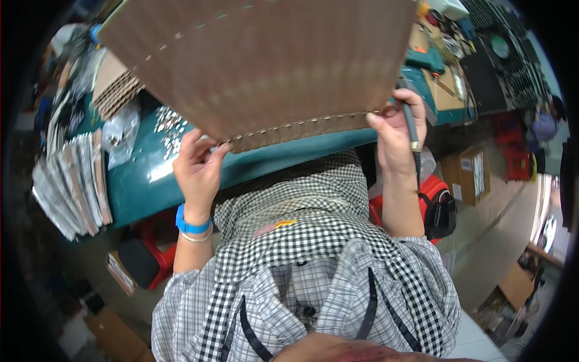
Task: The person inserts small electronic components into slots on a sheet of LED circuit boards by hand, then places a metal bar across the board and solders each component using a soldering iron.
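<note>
A large stack of brown corrugated cardboard sheets (271, 60) is lifted over a teal table (145, 175). My left hand (196, 166) grips the stack's near left corner from below. My right hand (395, 136) holds the near right corner and also has a dark slim tool (412, 130) with a gold band clamped between its fingers, pointing down. A blue wristband sits on my left wrist.
Small metal pieces (169, 130) lie scattered on the table at left, beside a clear plastic bag (120, 136). More cardboard bundles (72, 181) are stacked at the left edge. Tools and boards (443, 72) lie at the right end. Boxes (467, 175) and a red bag (437, 205) stand on the floor.
</note>
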Tool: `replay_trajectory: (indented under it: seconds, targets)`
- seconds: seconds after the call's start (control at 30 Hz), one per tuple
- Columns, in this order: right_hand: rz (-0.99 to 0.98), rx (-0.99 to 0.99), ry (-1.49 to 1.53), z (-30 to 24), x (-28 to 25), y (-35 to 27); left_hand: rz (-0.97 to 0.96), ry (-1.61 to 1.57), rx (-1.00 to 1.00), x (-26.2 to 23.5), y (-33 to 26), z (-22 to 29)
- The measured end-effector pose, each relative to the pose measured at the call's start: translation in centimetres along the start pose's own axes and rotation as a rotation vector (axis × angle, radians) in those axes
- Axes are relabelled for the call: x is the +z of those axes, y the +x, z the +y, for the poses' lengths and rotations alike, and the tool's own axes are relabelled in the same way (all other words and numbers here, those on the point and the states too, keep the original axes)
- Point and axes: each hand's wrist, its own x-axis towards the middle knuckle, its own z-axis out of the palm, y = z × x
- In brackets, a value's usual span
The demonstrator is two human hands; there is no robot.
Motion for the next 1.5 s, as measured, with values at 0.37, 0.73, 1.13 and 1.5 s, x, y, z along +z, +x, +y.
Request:
replay_trajectory:
  seconds: [0.37, 0.73, 1.13, 1.5]
  targets:
    - [-0.127, -0.05, 0.1, -3.2, 0.4, -1.2, -0.06, -0.168, -0.059, -0.8, -0.3, -1.2]
    - [-0.038, -0.12, -0.035, -3.2, 0.0, -1.1, -0.109, -0.141, -0.093, -0.4, 0.2, -0.3]
    - [-0.073, -0.043, -0.094, -4.0, 0.3, 2.3, -0.37, -0.619, -0.684, -0.6, 5.9, 2.3]
    - [-0.084, -0.16, -0.083, -3.0, 1.1, 2.5, -0.266, -0.908, -0.879, -2.8, 7.8, 2.2]
